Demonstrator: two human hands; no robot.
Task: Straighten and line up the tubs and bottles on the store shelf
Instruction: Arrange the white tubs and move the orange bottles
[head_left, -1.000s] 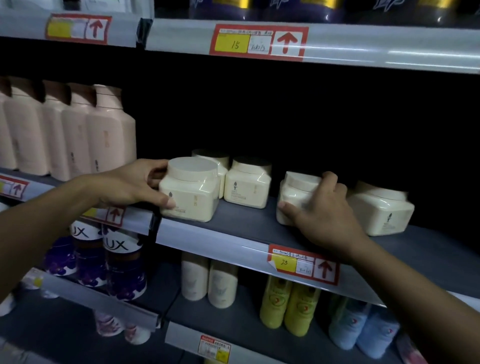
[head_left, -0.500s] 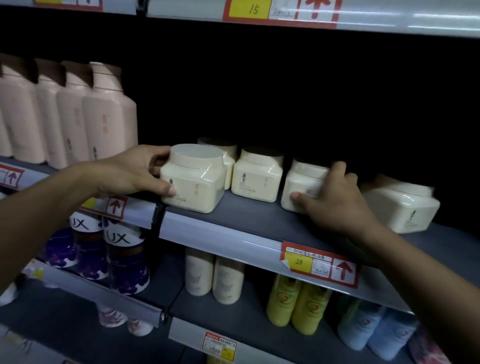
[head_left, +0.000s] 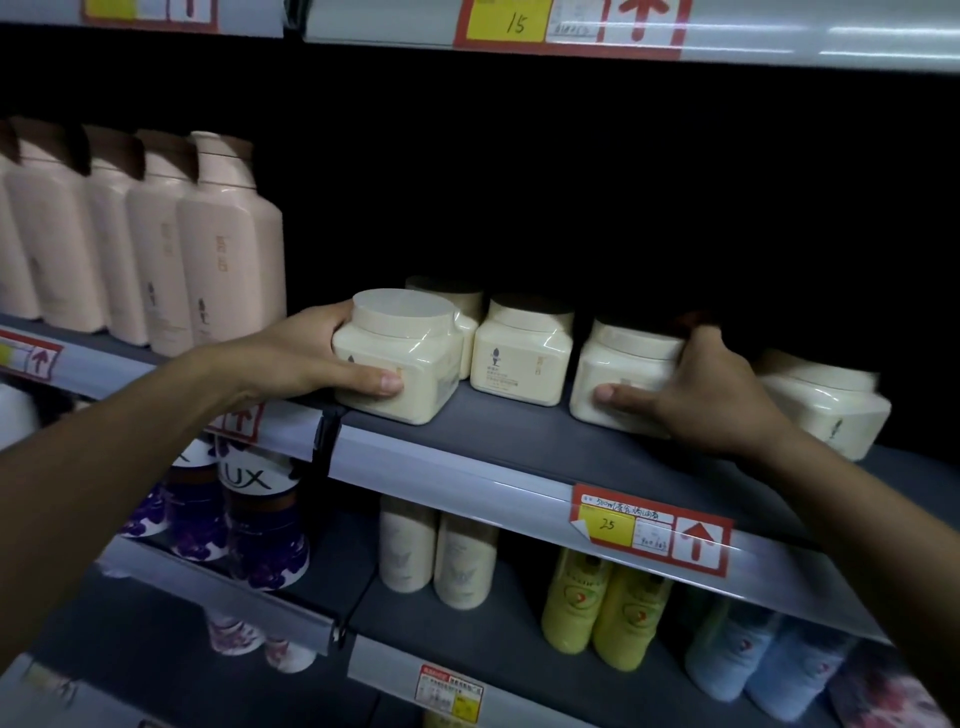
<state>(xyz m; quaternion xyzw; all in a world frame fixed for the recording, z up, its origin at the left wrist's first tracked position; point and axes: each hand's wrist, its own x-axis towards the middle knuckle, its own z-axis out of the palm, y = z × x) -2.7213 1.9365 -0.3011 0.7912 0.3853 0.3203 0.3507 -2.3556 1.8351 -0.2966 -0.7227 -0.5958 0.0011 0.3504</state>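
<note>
Several cream tubs stand on the grey middle shelf (head_left: 509, 441). My left hand (head_left: 306, 358) grips the front-left cream tub (head_left: 402, 358) near the shelf's front edge, thumb across its face. Behind that one, another tub (head_left: 457, 301) is half hidden. A middle tub (head_left: 519, 353) stands untouched. My right hand (head_left: 711, 389) clasps the right-hand tub (head_left: 618, 374), fingers over its far side. A far-right tub (head_left: 826, 400) sits turned at an angle. Tall pink bottles (head_left: 218, 244) line the shelf's left section.
Price rails with red arrow tags (head_left: 649, 525) run along the shelf fronts. Below are dark LUX bottles (head_left: 260, 514), cream bottles (head_left: 436, 551), yellow bottles (head_left: 608, 608) and blue bottles (head_left: 748, 660). The back of the middle shelf is dark. Another shelf rail (head_left: 571, 26) hangs overhead.
The view has drawn closer and dropped slightly. My right hand has wrapped further around the right-hand tub, which now faces more squarely forward. My left hand keeps its hold on the front-left tub.
</note>
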